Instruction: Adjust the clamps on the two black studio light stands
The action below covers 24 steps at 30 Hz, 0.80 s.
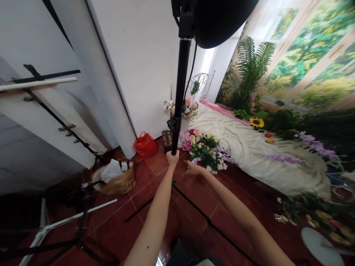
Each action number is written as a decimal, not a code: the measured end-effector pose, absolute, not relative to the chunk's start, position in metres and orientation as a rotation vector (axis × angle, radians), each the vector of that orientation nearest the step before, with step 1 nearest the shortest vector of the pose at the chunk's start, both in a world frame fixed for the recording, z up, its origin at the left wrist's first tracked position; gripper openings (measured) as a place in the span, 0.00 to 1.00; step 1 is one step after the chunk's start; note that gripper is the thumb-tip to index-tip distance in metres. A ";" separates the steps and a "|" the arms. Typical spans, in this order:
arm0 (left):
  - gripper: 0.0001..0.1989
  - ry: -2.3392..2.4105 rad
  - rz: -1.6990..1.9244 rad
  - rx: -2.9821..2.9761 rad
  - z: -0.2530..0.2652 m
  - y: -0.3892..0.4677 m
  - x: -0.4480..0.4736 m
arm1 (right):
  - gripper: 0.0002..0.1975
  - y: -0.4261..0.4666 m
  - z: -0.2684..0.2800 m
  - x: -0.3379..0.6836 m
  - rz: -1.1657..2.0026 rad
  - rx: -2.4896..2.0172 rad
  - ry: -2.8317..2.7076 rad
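My left hand (172,158) is wrapped round the black pole of a light stand (181,74), low on its upright shaft. At the top of that pole sits a large black lamp head (222,22), partly cut off by the frame's upper edge. Just right of the pole, my right hand (193,168) hovers with its fingers apart, holding nothing and not touching the pole. Its fingertips are a little blurred. A clamp knob (172,125) juts from the shaft above my left hand. The stand's thin black legs (191,203) spread over the floor below.
Artificial flowers (203,147) lie beside a bed with a cream cover (230,136) on the right. A red bag (145,145), a small chest (166,141) and a woven bag (119,181) stand near the wall. Another black stand (79,236) and white bars (83,213) occupy the lower left.
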<state>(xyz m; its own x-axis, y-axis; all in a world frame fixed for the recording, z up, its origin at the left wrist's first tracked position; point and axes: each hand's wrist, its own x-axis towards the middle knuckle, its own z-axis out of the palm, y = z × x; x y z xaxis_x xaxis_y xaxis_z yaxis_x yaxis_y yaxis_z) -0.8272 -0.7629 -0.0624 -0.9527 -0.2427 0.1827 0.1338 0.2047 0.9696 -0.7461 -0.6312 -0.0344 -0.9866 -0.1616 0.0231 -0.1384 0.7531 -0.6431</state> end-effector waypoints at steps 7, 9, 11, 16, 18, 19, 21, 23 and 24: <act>0.14 -2.146 -1.861 0.063 -0.061 -0.762 -0.826 | 0.44 -0.677 0.106 -0.802 -1.966 -0.743 2.820; 0.14 -2.159 -1.858 0.084 -0.061 -0.762 -0.825 | 0.41 -0.689 0.134 -0.803 -1.908 -0.736 2.969; 0.14 -2.154 -1.875 0.089 -0.060 -0.762 -0.824 | 0.38 -0.696 0.150 -0.800 -1.745 -0.612 3.129; 0.13 -2.167 -1.937 0.058 -0.057 -0.767 -0.822 | 0.36 -0.700 0.159 -0.794 -1.516 -0.448 3.262; 0.13 -2.209 -1.941 -0.033 -0.056 -0.774 -0.818 | 0.35 -0.700 0.166 -0.795 -1.522 -0.518 3.278; 0.13 -2.225 -1.933 -0.101 -0.057 -0.778 -0.814 | 0.36 -0.700 0.172 -0.796 -1.532 -0.556 3.291; 0.15 -2.257 -1.889 -0.224 -0.060 -0.788 -0.805 | 0.36 -0.698 0.187 -0.800 -1.553 -0.629 3.328; 0.17 -2.322 -1.827 -0.289 -0.067 -0.797 -0.796 | 0.37 -0.696 0.203 -0.805 -1.563 -0.713 3.358; 0.18 -2.362 -1.799 -0.300 -0.071 -0.800 -0.792 | 0.37 -0.695 0.210 -0.808 -1.561 -0.760 3.363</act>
<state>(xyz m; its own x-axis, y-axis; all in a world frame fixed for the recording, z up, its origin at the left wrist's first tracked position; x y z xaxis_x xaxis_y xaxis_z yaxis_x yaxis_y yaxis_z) -0.7922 -0.8001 -0.0712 -0.9675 0.0638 0.2448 0.2530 0.2576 0.9326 -0.8079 -0.6950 0.2096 -0.7276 -0.0736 0.6820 -0.5684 0.6212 -0.5394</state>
